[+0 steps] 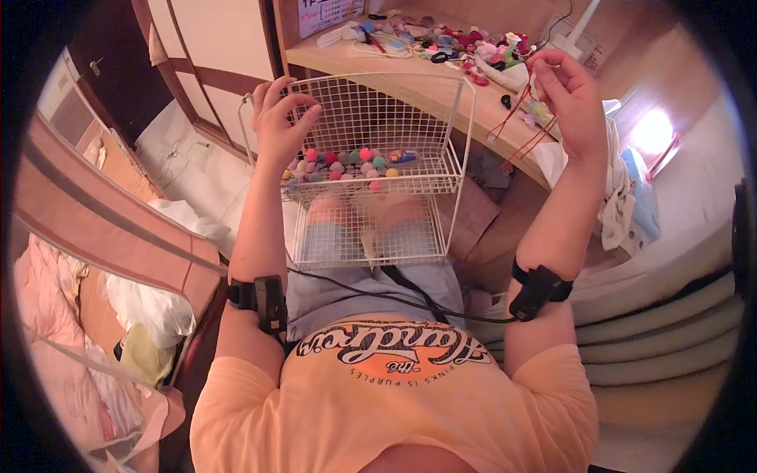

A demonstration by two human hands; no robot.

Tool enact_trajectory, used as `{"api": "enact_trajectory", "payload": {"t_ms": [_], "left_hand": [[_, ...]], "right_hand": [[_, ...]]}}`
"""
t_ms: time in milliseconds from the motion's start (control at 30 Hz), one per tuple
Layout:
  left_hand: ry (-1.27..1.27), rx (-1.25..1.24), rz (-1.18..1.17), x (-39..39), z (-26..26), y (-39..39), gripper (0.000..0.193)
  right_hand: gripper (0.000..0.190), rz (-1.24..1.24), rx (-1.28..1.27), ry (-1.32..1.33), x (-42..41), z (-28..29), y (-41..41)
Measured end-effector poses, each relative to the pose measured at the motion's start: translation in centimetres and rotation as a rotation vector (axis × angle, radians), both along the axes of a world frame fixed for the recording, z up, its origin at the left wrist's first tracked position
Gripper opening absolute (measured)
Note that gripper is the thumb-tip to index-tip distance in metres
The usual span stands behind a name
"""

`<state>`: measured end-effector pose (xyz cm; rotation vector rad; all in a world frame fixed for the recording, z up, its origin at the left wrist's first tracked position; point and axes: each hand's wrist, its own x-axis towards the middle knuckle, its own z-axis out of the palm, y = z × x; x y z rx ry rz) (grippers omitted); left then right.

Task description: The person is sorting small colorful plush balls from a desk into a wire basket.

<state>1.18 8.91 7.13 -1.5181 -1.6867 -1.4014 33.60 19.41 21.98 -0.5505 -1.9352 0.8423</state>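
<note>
A white wire-mesh rack with two levels stands on or over my thighs. My left hand is at its upper left corner, thumb and index finger bent towards each other; whether it grips the wire is unclear. Colourful pompoms and a small blue-and-red item lie on the rack's upper shelf. My right hand, raised to the right of the rack near the desk edge, pinches thin red cords that hang down in loops. A small pale piece hangs at one cord's lower end.
A wooden desk ahead bears a heap of small colourful trinkets. A lit lamp and pale cloth are at the right. A black cable crosses my lap. Bedding and bags lie at the left.
</note>
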Motion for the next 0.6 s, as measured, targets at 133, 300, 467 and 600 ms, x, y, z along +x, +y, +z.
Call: {"api": "enact_trajectory", "payload": {"t_ms": [133,300,467,600], "left_hand": [[0.024,0.018,0.007,0.2,0.2,0.1,0.014],[0.019,0.027,0.02,0.6,0.5,0.1,0.013],[0.019,0.018,0.016,0.7,0.5,-0.2,0.012],[0.045,0.049,0.023,1.1,0.7,-0.2,0.011]], "right_hand": [[0.018,-0.015,-0.021,0.056,0.0,-0.7,0.9],[0.018,-0.041,0.146,-0.138,-0.6,-1.6,2.3],[0.017,0.001,0.146,-0.055,-1.6,-1.6,1.7],[0.017,-0.052,0.121,-0.074,-3.4,-1.5,0.8]]}}
